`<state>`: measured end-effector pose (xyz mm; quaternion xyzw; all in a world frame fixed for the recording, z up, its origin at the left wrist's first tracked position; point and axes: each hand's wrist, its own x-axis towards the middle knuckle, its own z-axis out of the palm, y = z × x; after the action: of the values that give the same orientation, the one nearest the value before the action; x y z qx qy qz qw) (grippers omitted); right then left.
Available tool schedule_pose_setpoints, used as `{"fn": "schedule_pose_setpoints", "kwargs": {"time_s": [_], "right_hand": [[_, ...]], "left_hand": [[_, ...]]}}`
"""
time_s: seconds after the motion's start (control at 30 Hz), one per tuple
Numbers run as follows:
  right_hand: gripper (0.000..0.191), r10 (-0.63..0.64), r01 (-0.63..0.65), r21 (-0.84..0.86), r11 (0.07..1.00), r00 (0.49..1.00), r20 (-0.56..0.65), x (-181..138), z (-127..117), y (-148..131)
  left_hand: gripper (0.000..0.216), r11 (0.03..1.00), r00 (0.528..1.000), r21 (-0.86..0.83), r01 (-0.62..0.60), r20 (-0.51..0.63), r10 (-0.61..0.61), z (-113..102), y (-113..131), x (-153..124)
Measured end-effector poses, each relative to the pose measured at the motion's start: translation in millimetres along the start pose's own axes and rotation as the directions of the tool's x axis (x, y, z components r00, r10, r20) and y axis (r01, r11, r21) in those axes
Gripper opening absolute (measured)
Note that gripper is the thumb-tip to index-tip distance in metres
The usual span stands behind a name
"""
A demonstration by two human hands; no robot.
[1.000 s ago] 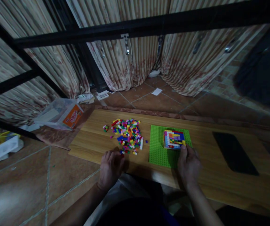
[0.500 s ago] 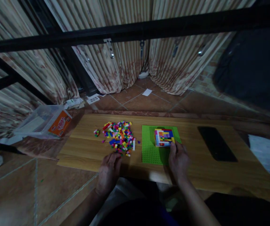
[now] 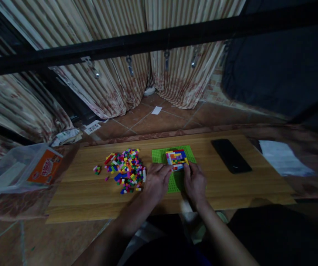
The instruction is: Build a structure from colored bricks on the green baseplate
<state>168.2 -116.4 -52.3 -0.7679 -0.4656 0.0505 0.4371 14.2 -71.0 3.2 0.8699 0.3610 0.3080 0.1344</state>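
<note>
A green baseplate (image 3: 159, 155) lies on a wooden board (image 3: 86, 184). On it stands a multicoloured brick build (image 3: 176, 158). My left hand (image 3: 156, 181) rests on the plate's near left part, fingers bent, tips touching the build's near left corner. My right hand (image 3: 195, 181) sits at the build's near right corner, fingers curled against it. Whether either hand pinches a brick is hidden. A heap of loose coloured bricks (image 3: 125, 170) lies left of the plate.
A black phone (image 3: 231, 155) lies on the board to the right. A clear plastic box with an orange label (image 3: 23, 168) sits at the left. A few stray bricks (image 3: 97, 169) lie left of the heap. White paper (image 3: 282, 159) is at far right. A black bar (image 3: 159, 37) crosses overhead.
My left hand has left the brick heap and come right onto the baseplate, up against the build. My right hand stays at the build. The camera has swung right.
</note>
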Motion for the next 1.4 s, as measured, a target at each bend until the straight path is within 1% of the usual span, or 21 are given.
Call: {"fn": "schedule_pose_setpoints", "kwargs": {"time_s": [0.1,0.2,0.37,0.53,0.67,0.9,1.03,1.13,1.23,1.4], "right_hand": [[0.05,0.013,-0.013,-0.007,1.0,1.0,0.0,0.2,-0.1,-0.7],[0.049,0.018,-0.018,-0.001,1.0,1.0,0.0,0.3,0.3,-1.3],[0.048,0.01,-0.01,-0.007,1.0,1.0,-0.003,0.6,0.5,-2.2],[0.048,0.013,-0.013,-0.003,1.0,1.0,-0.001,0.4,-0.1,-3.2],[0.047,0.0,0.0,-0.001,1.0,1.0,-0.009,0.3,-0.5,-3.9],[0.047,0.01,-0.01,0.017,1.0,1.0,0.0,0.6,-1.0,-4.9],[0.047,0.012,-0.012,0.015,1.0,1.0,-0.007,0.3,-0.4,-4.7],[0.047,0.016,-0.016,0.02,1.0,1.0,-0.007,0.2,-0.1,-4.5],[0.047,0.01,-0.01,0.013,1.0,1.0,-0.003,0.4,-0.4,-4.7],[0.047,0.003,-0.003,0.0,1.0,1.0,-0.001,0.4,-0.5,-4.9]], "left_hand": [[0.017,0.999,0.996,0.046,0.009,0.093,-0.014,6.0,-2.6,10.0],[0.016,0.997,0.987,0.072,0.015,0.159,-0.026,7.8,-3.9,15.8],[0.01,0.994,0.975,0.104,-0.013,0.223,-0.011,7.2,-5.8,21.8],[0.013,0.989,0.953,0.128,-0.07,0.3,0.028,3.9,-7.2,28.1],[0.018,0.988,0.936,0.123,-0.091,0.349,0.042,0.2,-5.4,34.0],[0.016,0.978,0.925,0.15,-0.147,0.372,0.082,-0.2,-0.7,40.5],[0.015,0.976,0.916,0.159,-0.15,0.394,0.076,0.1,1.9,43.2],[0.016,0.971,0.92,0.196,-0.14,0.389,0.054,1.5,3.2,43.9],[0.018,0.975,0.935,0.205,-0.088,0.355,0.01,4.8,1.6,42.8],[0.023,0.991,0.962,0.113,0.068,0.256,-0.095,13.4,-7.1,36.3]]}}
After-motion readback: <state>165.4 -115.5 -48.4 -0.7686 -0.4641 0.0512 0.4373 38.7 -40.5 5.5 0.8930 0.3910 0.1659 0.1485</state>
